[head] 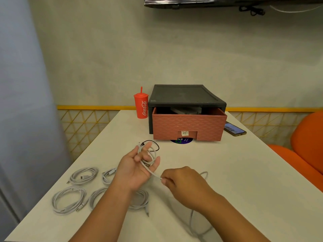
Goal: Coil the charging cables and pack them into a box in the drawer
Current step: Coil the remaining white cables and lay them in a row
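White cable [152, 172] looped round left hand [134, 170], tail pinched by right hand [181, 183], four white coils [87, 170] flat at left, pink drawer [188, 126] part open, dark box [185, 110] inside

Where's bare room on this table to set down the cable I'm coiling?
Bare table: the right side between phone and right hand, and the left strip between red cup and coiled cables. Crowded: near left, and the loose tail at near right.
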